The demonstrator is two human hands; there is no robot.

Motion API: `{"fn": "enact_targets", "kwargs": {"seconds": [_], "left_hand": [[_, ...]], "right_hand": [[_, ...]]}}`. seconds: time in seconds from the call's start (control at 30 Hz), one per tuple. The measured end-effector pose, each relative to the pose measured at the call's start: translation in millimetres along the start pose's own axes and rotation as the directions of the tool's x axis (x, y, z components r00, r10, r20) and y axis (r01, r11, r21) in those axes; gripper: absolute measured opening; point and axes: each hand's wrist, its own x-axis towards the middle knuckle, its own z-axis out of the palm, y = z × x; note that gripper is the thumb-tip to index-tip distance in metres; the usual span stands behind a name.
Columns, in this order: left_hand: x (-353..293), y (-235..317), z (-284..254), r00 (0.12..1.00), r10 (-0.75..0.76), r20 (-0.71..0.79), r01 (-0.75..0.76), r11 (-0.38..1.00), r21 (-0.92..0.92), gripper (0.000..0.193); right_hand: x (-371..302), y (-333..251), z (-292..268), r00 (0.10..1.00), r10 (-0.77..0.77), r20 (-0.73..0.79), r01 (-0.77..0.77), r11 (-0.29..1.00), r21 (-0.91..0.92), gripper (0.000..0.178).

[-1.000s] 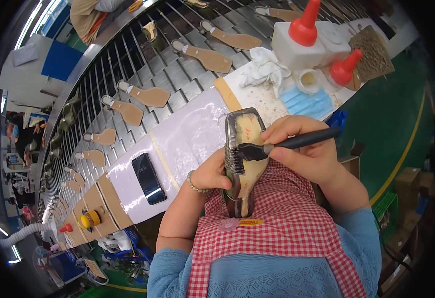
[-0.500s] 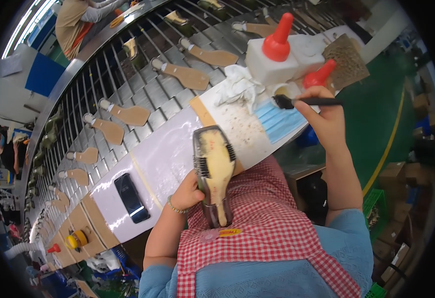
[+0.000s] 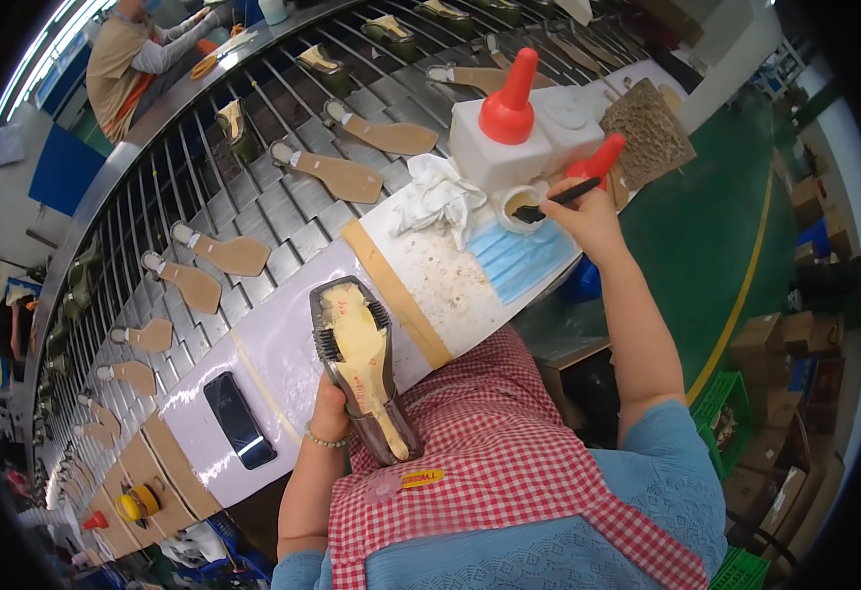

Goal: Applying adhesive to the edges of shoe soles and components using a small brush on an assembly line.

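My left hand [image 3: 330, 411] is wrapped round a dark brown shoe upper [image 3: 379, 433] on its last, held bottom up against my apron. Its pale yellow underside faces me, with dark pleated edges at the toe end. In my right hand [image 3: 588, 218] is a black-handled brush [image 3: 570, 194]. The brush's dark bristles are inside the mouth of a small white jar [image 3: 505, 210] with yellowish contents. Behind the jar stands a white bottle [image 3: 489, 157] with a red cone nozzle. A blue face mask [image 3: 519, 258] and a crumpled white cloth [image 3: 438, 199] lie beside the jar.
Tan insoles [image 3: 342, 179] lie in rows on the metal slatted conveyor [image 3: 297, 221]. A phone [image 3: 240, 420] and a yellow tape roll [image 3: 137, 503] rest on the bench at left. A rough brown pad [image 3: 649, 133] is at far right. Across the conveyor sits another person [image 3: 120, 74].
My right hand has lowered and tilted the brush, bringing its bristles into the jar's mouth. The view has shifted, and the shoe upper in my left hand appears further left and turned.
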Motion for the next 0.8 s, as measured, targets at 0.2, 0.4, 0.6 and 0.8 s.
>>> {"fn": "enact_targets", "kwargs": {"seconds": [0.2, 0.4, 0.6, 0.8], "left_hand": [[6, 16, 10, 1.000, 0.021, -0.022, -0.022, 0.999, -0.049, 0.112], [11, 29, 24, 0.999, -0.031, -0.024, 0.026, 0.985, -0.173, 0.121], [27, 31, 35, 0.988, -0.030, 0.151, 0.086, 0.923, -0.374, 0.094], [24, 37, 51, 0.979, -0.089, 0.183, 0.150, 0.923, -0.354, 0.077]], "right_hand": [[-17, 27, 5, 0.876, 0.443, 0.191, -0.373, 0.370, 0.851, 0.025], [-11, 64, 26, 0.672, 0.582, 0.458, -0.461, -0.155, 0.874, 0.026], [-30, 23, -15, 0.896, 0.274, 0.349, -0.311, -0.173, 0.934, 0.022], [-92, -100, 20, 0.892, -0.305, 0.333, -0.182, 0.432, 0.883, 0.019]]}}
